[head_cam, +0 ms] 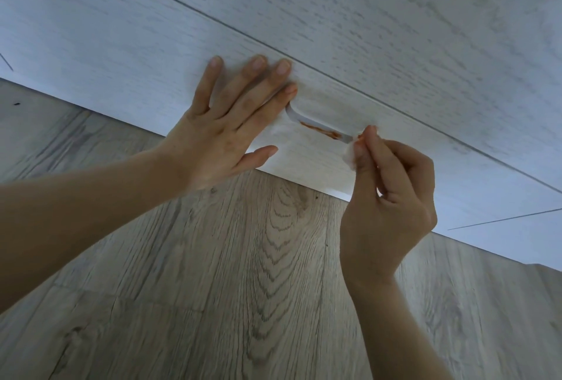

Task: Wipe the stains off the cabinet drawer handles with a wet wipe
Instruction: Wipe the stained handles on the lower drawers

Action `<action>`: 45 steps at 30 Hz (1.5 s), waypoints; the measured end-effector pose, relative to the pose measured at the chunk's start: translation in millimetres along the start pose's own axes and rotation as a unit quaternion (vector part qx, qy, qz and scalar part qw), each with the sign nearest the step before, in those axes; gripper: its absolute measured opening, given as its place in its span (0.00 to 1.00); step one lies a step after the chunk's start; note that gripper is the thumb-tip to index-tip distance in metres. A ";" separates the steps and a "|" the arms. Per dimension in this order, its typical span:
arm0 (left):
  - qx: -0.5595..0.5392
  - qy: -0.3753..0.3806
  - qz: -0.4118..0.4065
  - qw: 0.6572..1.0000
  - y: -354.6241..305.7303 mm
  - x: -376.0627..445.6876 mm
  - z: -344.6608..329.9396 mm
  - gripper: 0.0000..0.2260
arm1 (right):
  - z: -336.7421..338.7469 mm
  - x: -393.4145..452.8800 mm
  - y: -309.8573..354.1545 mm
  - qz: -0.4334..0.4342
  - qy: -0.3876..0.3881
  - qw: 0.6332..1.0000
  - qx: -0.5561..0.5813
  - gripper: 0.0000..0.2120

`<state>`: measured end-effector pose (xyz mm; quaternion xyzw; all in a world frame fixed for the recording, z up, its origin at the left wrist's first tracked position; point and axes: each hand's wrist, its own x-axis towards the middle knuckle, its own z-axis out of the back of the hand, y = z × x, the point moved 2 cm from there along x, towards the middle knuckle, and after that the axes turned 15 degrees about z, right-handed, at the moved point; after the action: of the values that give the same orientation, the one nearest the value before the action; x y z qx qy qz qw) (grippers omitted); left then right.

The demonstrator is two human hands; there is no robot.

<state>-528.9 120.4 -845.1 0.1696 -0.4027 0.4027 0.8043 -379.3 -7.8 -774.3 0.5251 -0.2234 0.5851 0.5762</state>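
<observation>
Wood floor [243, 258] below; left hand [213, 136] flat on drawer [121, 54]; right hand [386, 197] pinches wipe [349, 153] at handle [304, 118]; small wad may smear stain [322, 131].

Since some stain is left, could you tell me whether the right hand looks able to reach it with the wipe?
Probably yes: the right hand pinches the wipe at the handle's right end, and the stain beside it lies uncovered.

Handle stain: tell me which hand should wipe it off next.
Right. The right hand already pinches the wet wipe at the handle cutout's right end, beside the orange stain. The left hand lies flat on the drawer front, holding nothing.
</observation>
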 end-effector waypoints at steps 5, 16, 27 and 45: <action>-0.005 0.006 0.003 1.000 -0.6 0.6 0.9 0.33 | -5.4 -2.9 5.0 0.027 0.024 0.999 -0.028 0.11; -0.003 0.006 -0.004 1.000 2.0 -0.2 2.6 0.33 | 0.2 0.4 -1.3 0.059 0.035 0.997 -0.038 0.08; 0.000 0.015 -0.007 1.000 2.8 0.9 4.2 0.33 | -11.3 3.3 5.9 0.082 0.026 0.995 -0.044 0.05; 0.004 0.010 -0.013 1.000 2.4 2.3 4.4 0.33 | -7.6 11.5 -7.4 0.256 0.058 0.960 -0.099 0.04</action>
<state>-532.2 120.4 -840.7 0.1745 -0.3908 0.3954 0.8127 -372.8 5.6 -769.5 0.3556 -0.3736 0.7175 0.4682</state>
